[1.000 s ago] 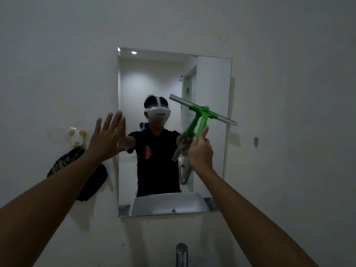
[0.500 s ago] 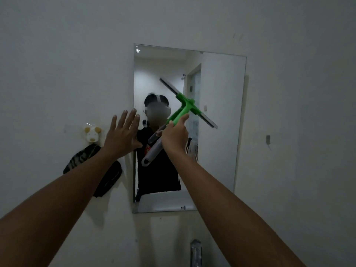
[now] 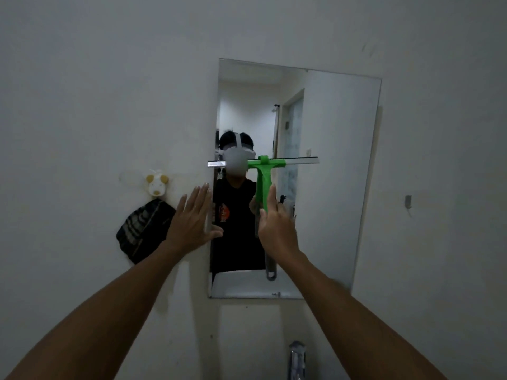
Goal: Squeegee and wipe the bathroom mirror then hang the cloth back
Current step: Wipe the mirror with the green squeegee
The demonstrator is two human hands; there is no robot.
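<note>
A frameless rectangular mirror (image 3: 329, 174) hangs on the white wall. My right hand (image 3: 277, 229) is shut on the green handle of a squeegee (image 3: 264, 185); its grey blade lies level across the mirror's left half at mid-height, its left end reaching past the mirror's left edge. My left hand (image 3: 193, 220) is flat with fingers spread, pressed on the wall at the mirror's left edge. A dark striped cloth (image 3: 142, 229) hangs from a small animal-shaped hook (image 3: 156, 183) on the wall to the left of the mirror.
A chrome tap (image 3: 296, 359) rises at the bottom, below the mirror. A small grey hook (image 3: 408, 201) sits on the wall right of the mirror. The mirror reflects a person in a black shirt and a white basin.
The squeegee has swung from tilted to level and shifted left and down across the mirror. My left hand has stayed flat by the mirror's left edge. The view has turned left.
</note>
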